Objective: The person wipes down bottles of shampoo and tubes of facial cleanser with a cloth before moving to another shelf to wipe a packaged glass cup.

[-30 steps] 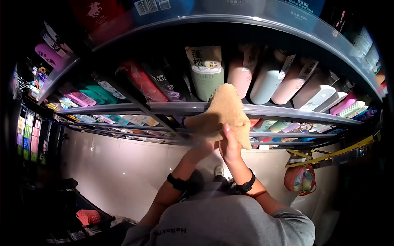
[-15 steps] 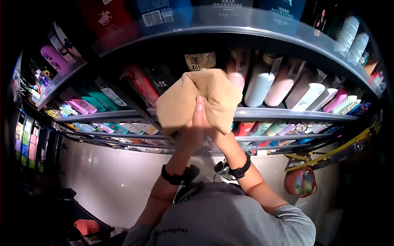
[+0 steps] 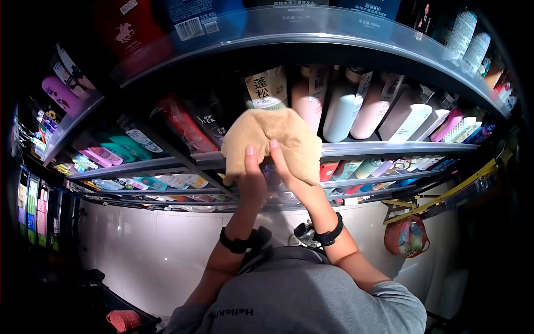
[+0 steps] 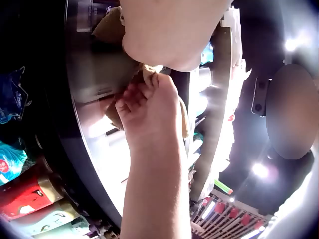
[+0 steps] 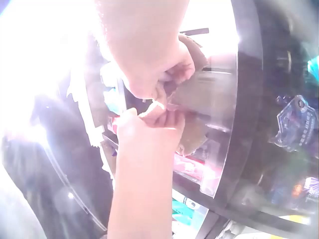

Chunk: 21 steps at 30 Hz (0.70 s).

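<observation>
A tan cloth point(image 3: 275, 123) with a fuzzy surface is held up in front of the shelf, its middle creased and its sides drooping. My left hand point(image 3: 253, 181) grips its near edge on the left, thumb lying on top. On the right, my right hand point(image 3: 295, 179) pinches the same edge, its thumb tip close to the other thumb. In the left wrist view, the fingers curl around a bunched bit of cloth point(image 4: 149, 74). The right wrist view, very bright, shows both hands meeting at the cloth point(image 5: 193, 134). Behind it stands a pouch point(image 3: 267, 89), its lower part hidden.
Pink and pale blue bottles point(image 3: 345, 111) line the shelf to the right; a red package point(image 3: 181, 125) lies left. Above runs a clear shelf lip point(image 3: 311, 30) with larger bottles behind it. A red basket point(image 3: 406, 236) stands on the floor beside a yellow frame point(image 3: 445, 195).
The cloth went from a narrow, peaked shape to a wider spread, then its sides sank. The thumbs, overlapping half a second ago, now lie slightly apart on it.
</observation>
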Tool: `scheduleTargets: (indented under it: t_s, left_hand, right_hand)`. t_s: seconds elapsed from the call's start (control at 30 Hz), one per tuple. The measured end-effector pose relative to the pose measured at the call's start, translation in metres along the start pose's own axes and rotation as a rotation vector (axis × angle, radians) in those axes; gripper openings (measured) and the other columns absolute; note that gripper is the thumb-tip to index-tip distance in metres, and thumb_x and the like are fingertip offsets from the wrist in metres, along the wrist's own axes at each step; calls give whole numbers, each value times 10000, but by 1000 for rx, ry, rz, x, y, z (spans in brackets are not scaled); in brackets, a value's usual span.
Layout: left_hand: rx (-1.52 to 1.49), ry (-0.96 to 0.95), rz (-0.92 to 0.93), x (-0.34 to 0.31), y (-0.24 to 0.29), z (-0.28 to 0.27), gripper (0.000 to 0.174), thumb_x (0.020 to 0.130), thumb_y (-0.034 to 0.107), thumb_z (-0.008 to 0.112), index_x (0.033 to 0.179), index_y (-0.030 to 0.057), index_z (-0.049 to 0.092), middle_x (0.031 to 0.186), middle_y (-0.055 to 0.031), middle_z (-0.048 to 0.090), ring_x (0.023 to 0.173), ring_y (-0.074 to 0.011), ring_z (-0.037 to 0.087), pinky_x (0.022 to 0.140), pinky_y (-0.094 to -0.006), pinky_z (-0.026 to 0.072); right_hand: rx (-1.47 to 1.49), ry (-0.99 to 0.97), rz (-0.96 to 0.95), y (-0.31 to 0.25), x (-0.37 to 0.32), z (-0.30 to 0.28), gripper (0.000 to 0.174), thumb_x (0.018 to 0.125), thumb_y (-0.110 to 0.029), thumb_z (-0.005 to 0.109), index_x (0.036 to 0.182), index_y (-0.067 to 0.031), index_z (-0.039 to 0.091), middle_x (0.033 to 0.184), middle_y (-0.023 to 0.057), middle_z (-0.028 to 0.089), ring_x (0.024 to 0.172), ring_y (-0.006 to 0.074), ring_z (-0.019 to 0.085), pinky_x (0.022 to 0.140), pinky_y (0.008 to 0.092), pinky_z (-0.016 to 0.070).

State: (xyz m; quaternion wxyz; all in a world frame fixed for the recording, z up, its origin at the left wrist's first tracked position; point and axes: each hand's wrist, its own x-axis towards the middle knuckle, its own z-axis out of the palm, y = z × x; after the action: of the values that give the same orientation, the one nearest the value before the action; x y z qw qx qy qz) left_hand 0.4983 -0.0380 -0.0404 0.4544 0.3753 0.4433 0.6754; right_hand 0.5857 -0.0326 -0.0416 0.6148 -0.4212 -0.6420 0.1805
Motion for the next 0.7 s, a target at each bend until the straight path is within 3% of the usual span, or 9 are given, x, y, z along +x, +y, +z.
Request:
scheduleTargets:
  t_s: [0.03,0.1,0.17,0.3,0.4,0.53,0.57,0.6,0.7]
  left_hand:
    - [28,101,48,0,-1,-3,461,896,304,380,1195,-45,419,1186,-135,474,1077,-209,460,929,-311,342]
    - [21,44,170,-6,6,-16,424,869,256,461,1167,-44,437,1171,-153,477,1064,-208,470,905,-312,363]
    - [381,30,144,-9,10,-30,413,824,219,555,1118,-54,457,1135,-161,487,1038,-196,478,883,-303,373]
    - [94,131,-125,-12,19,-45,388,776,197,624,1049,-44,491,1027,-102,511,952,-158,485,827,-267,382]
    - [1,92,-133,-6,13,-60,366,773,184,619,1042,-35,502,1018,-90,510,938,-147,482,807,-263,382]
    - [211,95,83,13,-15,-85,289,806,187,576,962,-53,539,890,-87,572,775,-138,536,662,-257,429]
    - [376,65,198,20,-23,-92,290,823,211,560,937,-56,551,834,-94,603,692,-135,564,564,-252,459]
    - [448,109,216,23,-30,-95,258,838,194,536,876,-57,582,794,-85,620,689,-152,562,656,-277,433]
    - [470,37,156,30,-35,-107,240,850,176,514,834,-47,601,731,-87,618,684,-152,560,650,-289,435]
  right_hand:
    - [-1,4,-1,-2,-2,-5,252,850,-153,552,1041,11,548,951,130,592,869,189,561,752,309,444]
    - [477,-48,548,-5,-12,-15,286,830,-189,588,1031,13,564,1058,120,569,979,198,531,832,307,415]
    - [525,31,503,-4,-24,-20,277,824,-190,600,1008,14,567,1019,84,582,948,145,532,820,285,425]
    - [450,258,386,2,-33,-22,168,799,-117,619,896,14,576,819,38,600,746,108,555,678,244,443]
    - [430,174,413,15,-34,-7,144,801,-88,606,890,19,571,805,28,607,736,92,551,679,225,437]
    - [-89,28,-112,38,-30,22,268,751,-81,606,976,52,545,964,173,531,877,319,514,777,344,412]
    - [-76,4,0,28,-33,27,253,763,-73,592,993,28,561,1005,164,532,952,307,505,865,351,368]
    - [-85,-7,-12,25,-36,32,264,762,-76,591,1004,23,555,1002,161,533,949,307,503,872,356,362]
    - [-144,-26,-37,28,-40,40,274,762,-83,590,1014,16,551,1003,157,535,939,306,506,865,352,367]
